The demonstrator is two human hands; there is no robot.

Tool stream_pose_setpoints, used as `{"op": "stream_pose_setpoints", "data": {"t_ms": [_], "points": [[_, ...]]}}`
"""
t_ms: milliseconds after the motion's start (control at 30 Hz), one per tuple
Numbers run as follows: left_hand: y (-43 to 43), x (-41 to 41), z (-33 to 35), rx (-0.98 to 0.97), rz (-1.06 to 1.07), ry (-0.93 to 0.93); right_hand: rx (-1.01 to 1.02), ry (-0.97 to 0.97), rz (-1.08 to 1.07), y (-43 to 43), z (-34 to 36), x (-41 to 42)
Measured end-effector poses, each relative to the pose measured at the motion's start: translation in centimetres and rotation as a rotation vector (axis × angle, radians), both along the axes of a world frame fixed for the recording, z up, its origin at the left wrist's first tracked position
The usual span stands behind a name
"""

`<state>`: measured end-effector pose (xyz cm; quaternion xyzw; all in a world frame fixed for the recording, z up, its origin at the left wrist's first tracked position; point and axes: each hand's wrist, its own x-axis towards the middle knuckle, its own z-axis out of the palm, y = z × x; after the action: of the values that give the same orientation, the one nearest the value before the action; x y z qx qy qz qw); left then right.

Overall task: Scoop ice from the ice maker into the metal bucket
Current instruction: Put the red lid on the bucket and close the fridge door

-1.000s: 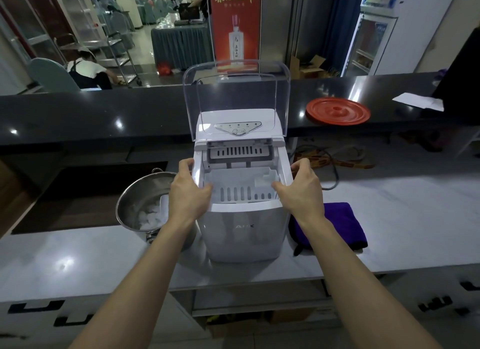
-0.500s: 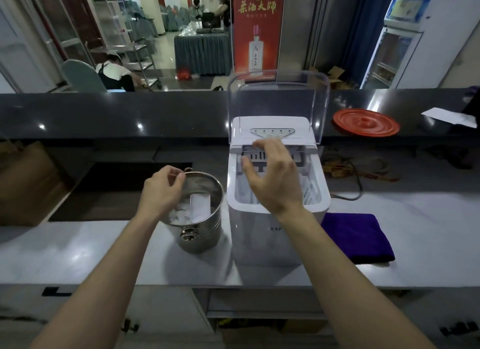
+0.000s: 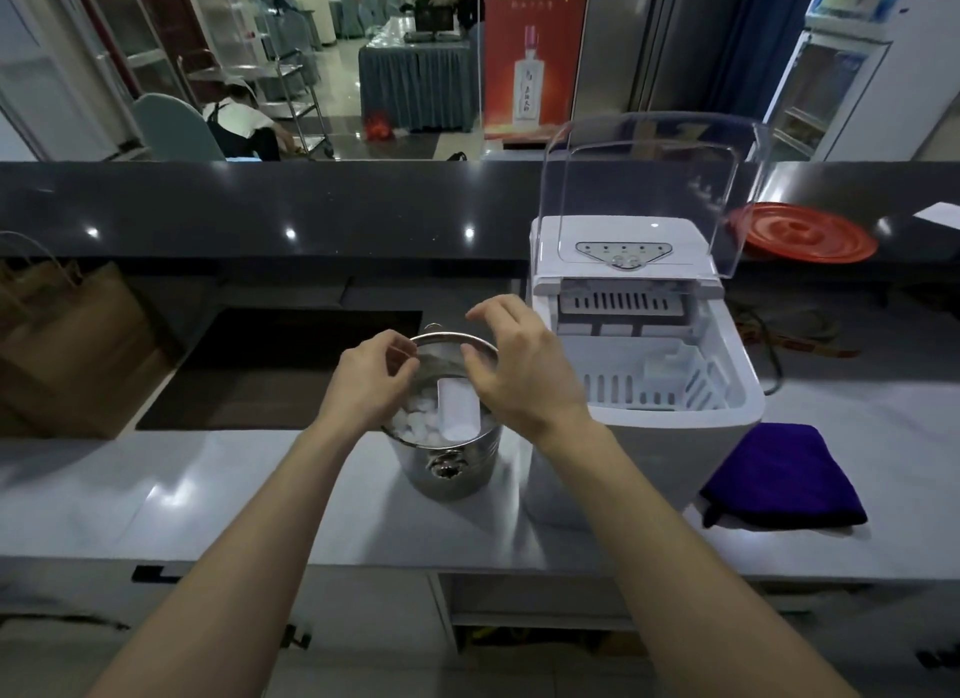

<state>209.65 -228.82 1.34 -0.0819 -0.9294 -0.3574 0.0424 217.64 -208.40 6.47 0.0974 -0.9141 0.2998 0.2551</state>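
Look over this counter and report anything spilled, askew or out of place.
Nothing is spilled: the ice cubes sit inside the shiny metal bucket, and the grey counter around it shows none. One oddity: the white plastic scoop stands in the bucket on the ice. The clear lid of the white ice maker stands open.

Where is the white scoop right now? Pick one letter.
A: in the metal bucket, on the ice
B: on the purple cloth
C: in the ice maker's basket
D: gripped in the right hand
A: the white scoop lies inside the metal bucket on top of the ice, under the right hand, which holds nothing.
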Motion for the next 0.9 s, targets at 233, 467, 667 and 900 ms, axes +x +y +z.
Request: {"op": "stream_pose_setpoints", "data": {"t_ms": [233,467,667,900], "points": [[-2.2,-0.5,-0.2,0.058,-0.135,0.046,0.09,-0.386,-0.112,-4.5,-3.2,-3.2],[-3.7,-0.7,-1.3,0.133,-0.205,0.097,0.184,-0.644,-0.242,-5.0,-7.3,-5.9],[-4.3,-1.5,-1.5,0.146,-0.187,0.138,0.184,-0.775,-0.342,-5.1,-8.5,-7.7],[-4.5,-1.7,-1.9,0.137,-0.178,0.122,0.08,-0.722,-0.38,-5.4,-8.3,-8.0]]}}
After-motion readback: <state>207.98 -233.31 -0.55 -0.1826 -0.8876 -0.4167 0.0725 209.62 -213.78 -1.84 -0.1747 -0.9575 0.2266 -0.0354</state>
